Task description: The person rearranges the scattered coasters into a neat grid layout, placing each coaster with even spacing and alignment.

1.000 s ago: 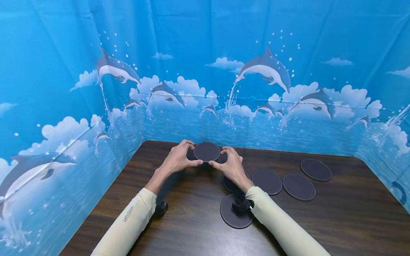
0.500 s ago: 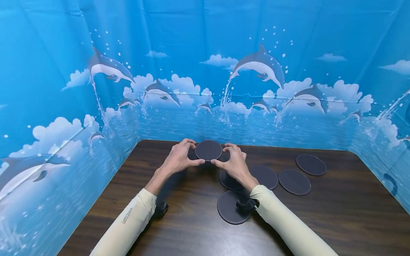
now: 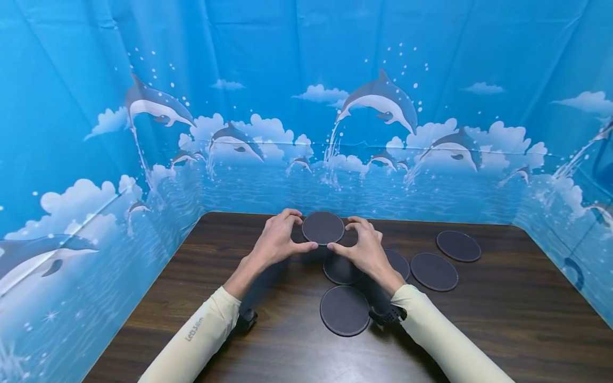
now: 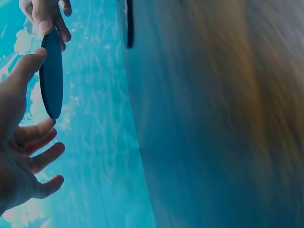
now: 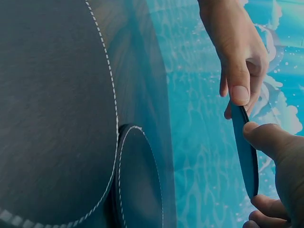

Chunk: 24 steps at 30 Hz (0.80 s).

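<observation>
A dark round coaster (image 3: 323, 227) with a stitched rim is held up over the far part of the table, between both hands. My left hand (image 3: 276, 240) grips its left edge with thumb and fingertips. On the opposite edge my right hand (image 3: 366, 247) pinches it the same way. Both wrist views show the coaster (image 4: 53, 76) nearly edge-on, above the table surface. Just below it in the head view lies another coaster (image 3: 341, 270), partly hidden by my right hand. A nearer coaster (image 3: 345, 311) lies flat, beside the right wrist's camera.
More matching coasters lie to the right: one (image 3: 397, 264) half behind my right hand, one (image 3: 434, 272) beside it and one (image 3: 458, 246) farther back. The dark wooden table (image 3: 517, 319) ends at a blue dolphin-print curtain (image 3: 268, 183).
Both hands have carried the held coaster to the right, closer over the coasters on the table. The head view has turned slightly rightward. The coasters on the table have stayed put.
</observation>
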### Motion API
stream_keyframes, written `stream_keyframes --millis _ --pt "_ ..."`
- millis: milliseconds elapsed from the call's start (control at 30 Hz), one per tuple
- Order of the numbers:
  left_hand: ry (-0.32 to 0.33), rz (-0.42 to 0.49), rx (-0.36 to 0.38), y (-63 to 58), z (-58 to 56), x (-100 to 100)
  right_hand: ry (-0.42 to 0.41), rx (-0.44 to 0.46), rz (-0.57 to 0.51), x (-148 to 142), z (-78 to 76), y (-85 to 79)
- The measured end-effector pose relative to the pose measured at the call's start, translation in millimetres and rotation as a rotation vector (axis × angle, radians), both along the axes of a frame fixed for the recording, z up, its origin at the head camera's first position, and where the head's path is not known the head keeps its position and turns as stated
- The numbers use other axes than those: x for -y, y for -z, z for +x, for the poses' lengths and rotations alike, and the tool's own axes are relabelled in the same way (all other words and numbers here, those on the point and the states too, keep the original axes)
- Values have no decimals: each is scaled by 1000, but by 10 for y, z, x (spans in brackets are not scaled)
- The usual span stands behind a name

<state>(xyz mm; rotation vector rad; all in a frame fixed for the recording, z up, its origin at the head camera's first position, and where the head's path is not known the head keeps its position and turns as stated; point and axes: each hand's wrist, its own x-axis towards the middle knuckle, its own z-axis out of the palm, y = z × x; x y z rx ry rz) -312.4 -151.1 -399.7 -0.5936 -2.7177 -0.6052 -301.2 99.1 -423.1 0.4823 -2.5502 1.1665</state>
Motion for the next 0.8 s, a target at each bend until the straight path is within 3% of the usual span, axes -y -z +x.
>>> stream_keyframes --millis 400,633,800 --pt "24 -43 -10 17 76 -430 22 2 -3 -433 202 36" --pt "59 -103 -7 -37 86 -776 80 -9 -17 -760 306 88" --pt "61 -133 -5 -39 104 -918 88 -19 -18 -892 347 119"
